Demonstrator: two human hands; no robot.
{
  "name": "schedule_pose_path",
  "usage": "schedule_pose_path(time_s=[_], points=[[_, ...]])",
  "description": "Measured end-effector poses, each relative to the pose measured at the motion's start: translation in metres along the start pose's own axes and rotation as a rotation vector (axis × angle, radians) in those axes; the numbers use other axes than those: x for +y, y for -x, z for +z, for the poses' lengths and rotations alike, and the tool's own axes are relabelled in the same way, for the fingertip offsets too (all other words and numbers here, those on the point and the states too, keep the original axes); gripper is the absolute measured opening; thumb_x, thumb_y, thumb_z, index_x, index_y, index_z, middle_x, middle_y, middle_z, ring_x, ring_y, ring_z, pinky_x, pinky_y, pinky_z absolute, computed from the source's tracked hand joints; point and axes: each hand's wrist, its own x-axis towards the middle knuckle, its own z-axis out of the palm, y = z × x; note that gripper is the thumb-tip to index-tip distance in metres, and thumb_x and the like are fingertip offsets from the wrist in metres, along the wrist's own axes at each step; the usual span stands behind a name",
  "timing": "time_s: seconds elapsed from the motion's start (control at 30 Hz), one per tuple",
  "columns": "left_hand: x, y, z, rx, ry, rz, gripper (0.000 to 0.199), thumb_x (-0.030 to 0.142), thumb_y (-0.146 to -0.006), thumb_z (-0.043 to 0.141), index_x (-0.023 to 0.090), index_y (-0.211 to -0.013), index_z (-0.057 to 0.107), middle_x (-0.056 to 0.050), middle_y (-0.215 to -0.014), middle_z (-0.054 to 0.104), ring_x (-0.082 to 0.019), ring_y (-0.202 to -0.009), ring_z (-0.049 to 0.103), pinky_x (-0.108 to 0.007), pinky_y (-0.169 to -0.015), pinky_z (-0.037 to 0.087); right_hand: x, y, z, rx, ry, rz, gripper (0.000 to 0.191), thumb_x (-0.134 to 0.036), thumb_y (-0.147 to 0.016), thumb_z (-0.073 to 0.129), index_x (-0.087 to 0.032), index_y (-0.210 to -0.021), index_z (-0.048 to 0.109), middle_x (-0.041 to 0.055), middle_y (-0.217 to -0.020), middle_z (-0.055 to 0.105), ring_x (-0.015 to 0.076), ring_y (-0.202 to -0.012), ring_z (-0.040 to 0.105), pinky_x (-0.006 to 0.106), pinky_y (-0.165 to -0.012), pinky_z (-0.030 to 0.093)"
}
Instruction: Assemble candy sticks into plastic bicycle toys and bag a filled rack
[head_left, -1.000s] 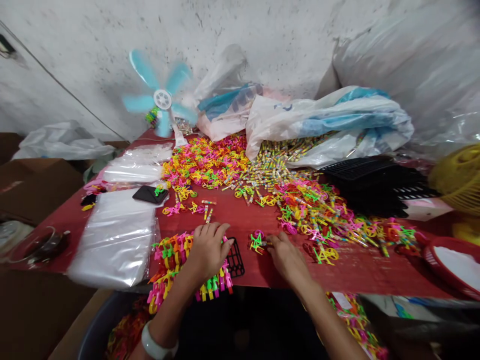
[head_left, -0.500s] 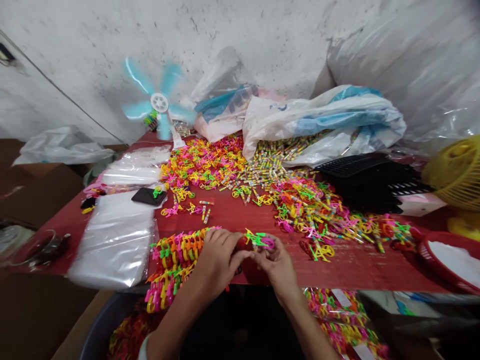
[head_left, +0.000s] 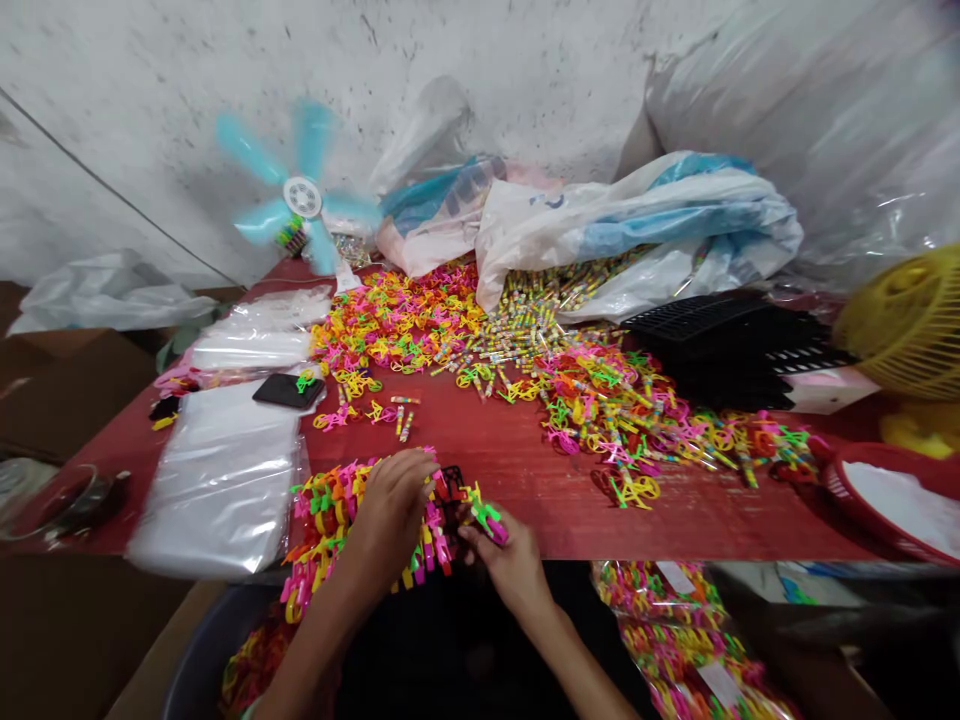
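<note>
My left hand (head_left: 391, 505) is curled over the right part of a black plastic rack (head_left: 451, 500) filled with rows of small bright plastic toys (head_left: 322, 520). Its fingers are bent down together at the rack, and their tips are partly hidden. Between the thumb and fingers of my right hand (head_left: 511, 562) is a small green and magenta plastic toy (head_left: 487, 515), tilted, just right of the rack's bare end. Whether this toy touches the rack I cannot tell.
Loose toys (head_left: 405, 320) and patterned little tubes (head_left: 536, 320) lie heaped behind. More toys (head_left: 607, 410), black racks (head_left: 727, 340) and a red basket (head_left: 840, 490) are to the right. Clear bags (head_left: 217, 480), a dark phone or wallet (head_left: 289, 390) and a spinning fan (head_left: 302, 197) stand left.
My hands were close together around the toy; now they are apart. The left has shifted left and down over the rack, and the right has brought the toy left and lower, beside the rack's end.
</note>
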Motion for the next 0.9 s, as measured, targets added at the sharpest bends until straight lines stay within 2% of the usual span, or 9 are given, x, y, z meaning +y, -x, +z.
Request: schedule_pose_path(time_s=[0.1,0.17,0.23,0.27,0.4,0.5,0.63,0.77,0.9], points=[[-0.005,0.008,0.004,-0.016,0.009,-0.020,0.025,0.016,-0.092,0.045,0.022,-0.112,0.058,-0.008,-0.114,0.067,-0.020,-0.112,0.060,-0.042,-0.094,0.051,0.003,0.003,0.012,0.014,0.080,-0.075,0.024,-0.039,-0.082,0.061,-0.018,-0.091,0.067,0.0001,-0.066,0.065,0.0116,-0.044,0.054,0.023,-0.044,0.045],[-0.004,0.011,0.006,-0.038,0.021,-0.044,0.027,0.014,-0.092,0.044,0.022,-0.113,0.058,-0.008,-0.116,0.067,-0.020,-0.115,0.059,-0.042,-0.096,0.051,0.003,0.004,0.015,0.034,0.198,-0.221,0.016,-0.028,-0.084,0.056,-0.019,-0.091,0.068,0.0043,-0.079,0.069,0.0159,-0.062,0.063,0.026,-0.057,0.051],[0.000,0.012,0.006,-0.052,0.034,-0.072,0.028,0.013,-0.092,0.043,0.022,-0.113,0.058,-0.008,-0.117,0.066,-0.020,-0.117,0.057,-0.043,-0.098,0.049,0.003,0.004,0.014,0.040,0.342,-0.357,0.021,-0.016,-0.084,0.049,-0.020,-0.093,0.067,0.0067,-0.086,0.069,0.0189,-0.079,0.066,0.029,-0.072,0.052],[0.001,0.012,0.006,-0.060,0.041,-0.082,0.028,0.014,-0.092,0.044,0.023,-0.114,0.058,-0.008,-0.118,0.066,-0.020,-0.118,0.056,-0.044,-0.099,0.049,0.004,0.004,0.012,0.028,0.416,-0.397,0.025,-0.012,-0.083,0.046,-0.020,-0.095,0.067,0.0069,-0.086,0.069,0.0190,-0.081,0.065,0.029,-0.073,0.052],[0.007,0.011,0.005,-0.113,0.023,-0.097,0.027,0.023,-0.092,0.050,0.025,-0.117,0.058,-0.007,-0.121,0.063,-0.023,-0.122,0.051,-0.047,-0.102,0.046,0.007,0.003,0.004,-0.095,0.684,-0.479,0.040,-0.005,-0.082,0.038,-0.021,-0.108,0.064,0.0075,-0.090,0.067,0.0184,-0.079,0.065,0.026,-0.067,0.052],[0.009,0.010,0.005,-0.150,-0.020,-0.106,0.022,0.024,-0.092,0.050,0.025,-0.110,0.063,-0.007,-0.121,0.062,-0.025,-0.122,0.049,-0.048,-0.101,0.045,0.009,0.002,0.000,-0.175,0.765,-0.542,0.039,-0.007,-0.085,0.037,-0.019,-0.113,0.061,0.0096,-0.098,0.065,0.0184,-0.080,0.065,0.026,-0.065,0.053],[0.010,0.009,0.007,-0.179,-0.057,-0.127,0.021,0.023,-0.093,0.048,0.024,-0.105,0.065,-0.006,-0.118,0.062,-0.025,-0.121,0.048,-0.047,-0.101,0.045,0.005,0.001,0.001,-0.171,0.754,-0.518,0.030,-0.009,-0.086,0.040,-0.019,-0.103,0.063,0.0089,-0.098,0.063,0.0169,-0.081,0.064,0.024,-0.066,0.050],[0.011,0.010,0.005,-0.206,-0.078,-0.107,0.026,0.024,-0.094,0.045,0.023,-0.113,0.062,-0.007,-0.122,0.061,-0.024,-0.125,0.045,-0.047,-0.103,0.044,-0.008,-0.006,0.001,-0.216,0.793,-0.415,0.029,-0.004,-0.082,0.041,-0.020,-0.093,0.063,0.0041,-0.090,0.059,0.0126,-0.067,0.059,0.020,-0.056,0.042],[0.015,0.008,0.003,-0.219,-0.124,-0.087,0.034,0.035,-0.091,0.051,0.023,-0.122,0.059,-0.010,-0.131,0.055,-0.029,-0.129,0.042,-0.050,-0.104,0.041,-0.018,-0.015,0.002,-0.261,0.747,-0.433,0.025,-0.012,-0.089,0.039,-0.020,-0.082,0.062,0.0012,-0.080,0.056,0.0104,-0.057,0.053,0.020,-0.049,0.035]])
